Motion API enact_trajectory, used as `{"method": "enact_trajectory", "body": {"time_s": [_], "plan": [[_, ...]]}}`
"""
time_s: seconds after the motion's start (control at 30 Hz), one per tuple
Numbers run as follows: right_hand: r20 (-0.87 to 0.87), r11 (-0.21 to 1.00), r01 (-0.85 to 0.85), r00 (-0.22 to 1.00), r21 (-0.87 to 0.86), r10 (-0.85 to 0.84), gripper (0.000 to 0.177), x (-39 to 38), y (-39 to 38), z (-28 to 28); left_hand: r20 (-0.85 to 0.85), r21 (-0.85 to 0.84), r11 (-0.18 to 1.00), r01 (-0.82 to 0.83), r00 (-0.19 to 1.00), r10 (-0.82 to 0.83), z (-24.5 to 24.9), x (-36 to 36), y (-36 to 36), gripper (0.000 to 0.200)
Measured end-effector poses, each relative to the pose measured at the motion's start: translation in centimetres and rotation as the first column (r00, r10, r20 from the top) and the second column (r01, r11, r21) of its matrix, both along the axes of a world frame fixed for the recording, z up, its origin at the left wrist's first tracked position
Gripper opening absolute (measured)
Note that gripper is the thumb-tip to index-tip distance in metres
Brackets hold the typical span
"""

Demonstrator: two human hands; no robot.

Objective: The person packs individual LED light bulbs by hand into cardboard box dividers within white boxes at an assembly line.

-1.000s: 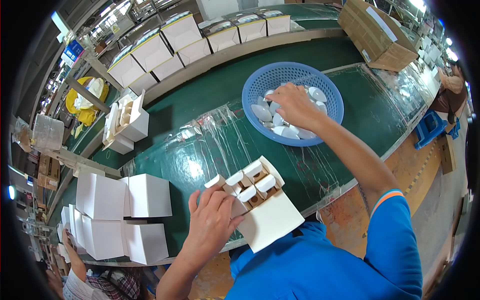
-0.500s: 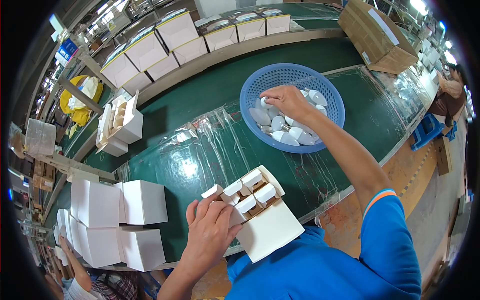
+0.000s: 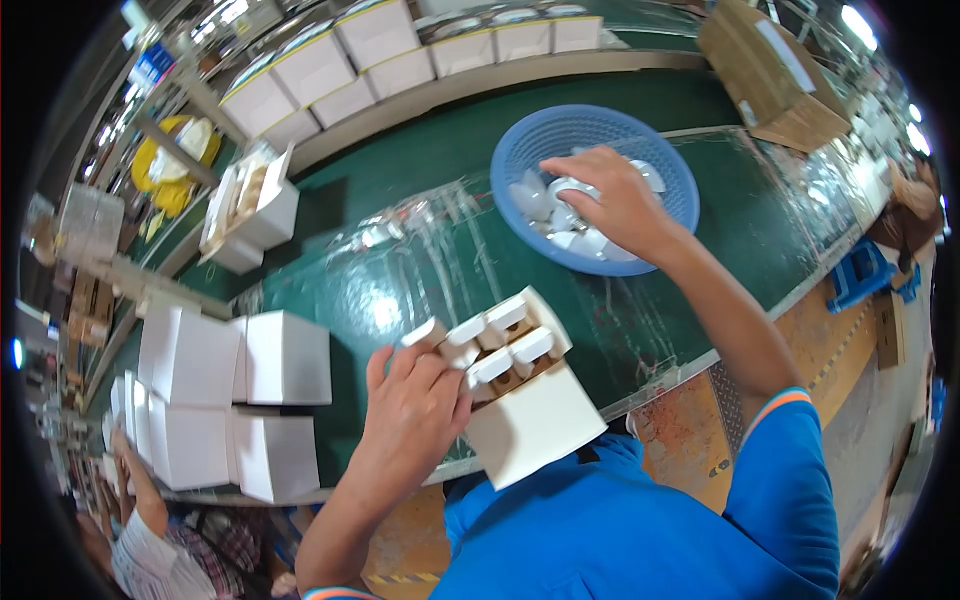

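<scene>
My left hand [image 3: 408,415] is closed around the left side of an open white box [image 3: 538,425], fingers curled over its edge. Small white cartons [image 3: 490,366] with raised flaps stand inside that box, several of them showing brown inner card. Over a blue plastic basket [image 3: 692,215], my right hand [image 3: 625,205] has its thumb and fingers around a white light bulb [image 3: 574,187]; the hand partly covers it. More white bulbs [image 3: 535,203] lie loose in the basket under and around the hand.
White boxes [image 3: 195,355] are stacked at the left of the green work surface [image 3: 400,235]. Another open white box [image 3: 262,215] stands farther back. Packed boxes [image 3: 375,35] line the rear ledge; a brown carton [image 3: 775,80] sits at back right. A person [image 3: 150,540] works at lower left.
My right hand has shifted right within the basket, its fingers changing from a pinch on a bulb's cap to a wider grip. The left hand stays at the box. The whole view has shifted slightly.
</scene>
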State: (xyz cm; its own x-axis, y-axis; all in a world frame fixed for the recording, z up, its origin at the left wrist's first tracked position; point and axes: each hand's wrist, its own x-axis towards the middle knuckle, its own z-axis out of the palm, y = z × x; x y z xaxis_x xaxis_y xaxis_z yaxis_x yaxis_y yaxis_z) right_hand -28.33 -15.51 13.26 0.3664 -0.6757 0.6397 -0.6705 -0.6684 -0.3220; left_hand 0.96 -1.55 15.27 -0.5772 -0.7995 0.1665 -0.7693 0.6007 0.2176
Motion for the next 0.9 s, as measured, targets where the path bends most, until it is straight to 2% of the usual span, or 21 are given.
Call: {"method": "enact_trajectory", "body": {"time_s": [0.03,0.1,0.17,0.23,0.27,0.3,0.37,0.4,0.43,0.5,0.57,0.63,0.67,0.7,0.73,0.77,0.83,0.87,0.9], "plan": [[0.000,0.999,-0.027,1.000,-0.021,0.027,0.020,1.3,1.9,1.8,-0.015,-0.011,1.000,0.025,1.000,-0.025,-0.1,0.2,-0.3,0.022],[-0.050,0.961,-0.252,0.965,0.117,0.259,0.019,3.2,5.8,4.9,-0.020,-0.009,1.000,0.013,1.000,-0.013,0.3,0.4,-0.9,0.019],[-0.049,0.818,-0.560,0.820,0.133,0.570,0.015,5.5,8.6,5.9,-0.021,0.086,0.996,0.039,0.999,-0.038,0.6,0.6,-1.5,0.020],[-0.126,0.686,-0.687,0.679,0.240,0.723,0.012,7.4,10.4,4.9,-0.068,0.057,0.998,0.037,0.997,-0.033,0.2,0.7,-2.0,0.025],[-0.157,0.658,-0.700,0.642,0.278,0.750,0.011,8.2,10.9,4.0,-0.110,0.057,0.997,0.046,0.993,-0.039,0.0,0.7,-2.3,0.028],[-0.160,0.656,-0.700,0.640,0.283,0.752,0.011,9.0,11.0,3.1,-0.153,0.057,0.997,0.056,0.987,-0.047,-0.1,0.7,-2.4,0.031],[-0.432,0.778,-0.599,0.660,0.191,0.615,0.024,10.1,11.0,1.6,-0.175,0.087,0.994,0.062,0.983,-0.046,0.0,0.8,-2.3,0.034],[-0.513,0.791,-0.594,0.637,0.151,0.576,0.026,10.5,10.8,1.2,-0.190,0.106,0.993,0.060,0.981,-0.039,0.1,0.9,-2.2,0.035],[-0.514,0.785,-0.599,0.630,0.155,0.582,0.026,10.7,10.8,1.3,-0.205,0.125,0.991,0.056,0.978,-0.029,0.0,1.0,-2.1,0.035],[-0.562,0.820,-0.570,0.661,0.055,0.497,0.017,10.9,10.6,1.4,-0.229,0.119,0.991,0.057,0.973,-0.028,-0.3,1.0,-1.8,0.036],[-0.581,0.822,-0.566,0.648,0.066,0.492,0.017,10.7,10.6,1.9,-0.257,0.111,0.992,0.060,0.966,-0.030,-0.8,1.3,-1.6,0.036],[-0.600,0.825,-0.560,0.637,0.073,0.485,0.017,10.3,10.4,2.4,-0.366,0.051,0.997,0.064,0.930,-0.042,-1.8,1.6,-1.4,0.034],[-0.566,0.817,-0.558,0.630,0.146,0.531,0.016,10.2,10.3,2.6,-0.366,0.052,0.997,0.058,0.930,-0.034,-2.1,1.9,-1.2,0.034],[-0.527,0.802,-0.556,0.624,0.218,0.576,0.016,10.2,10.2,2.7,-0.349,-0.035,0.999,0.015,0.937,-0.026,-2.5,2.1,-0.7,0.035],[-0.551,0.815,-0.550,0.630,0.180,0.547,0.017,10.3,10.3,2.5,-0.332,-0.124,0.992,-0.026,0.943,-0.017,-2.9,2.2,-0.1,0.036],[-0.553,0.812,-0.556,0.626,0.178,0.550,0.017,10.4,10.5,2.4,-0.332,-0.126,0.991,-0.033,0.943,-0.011,-3.5,2.3,0.5,0.036],[-0.629,0.850,-0.512,0.622,0.124,0.467,0.013,10.7,10.9,2.2,-0.561,-0.219,0.946,-0.237,0.824,0.077,-5.2,2.6,2.4,0.044],[-0.626,0.856,-0.506,0.633,0.110,0.455,0.015,10.8,11.0,1.9,-0.667,-0.122,0.965,-0.232,0.739,0.093,-6.7,3.0,3.3,0.053],[-0.625,0.845,-0.526,0.629,0.095,0.462,0.015,11.0,10.9,2.0,-0.700,-0.055,0.981,-0.185,0.708,0.094,-7.9,3.4,4.0,0.066]]}}
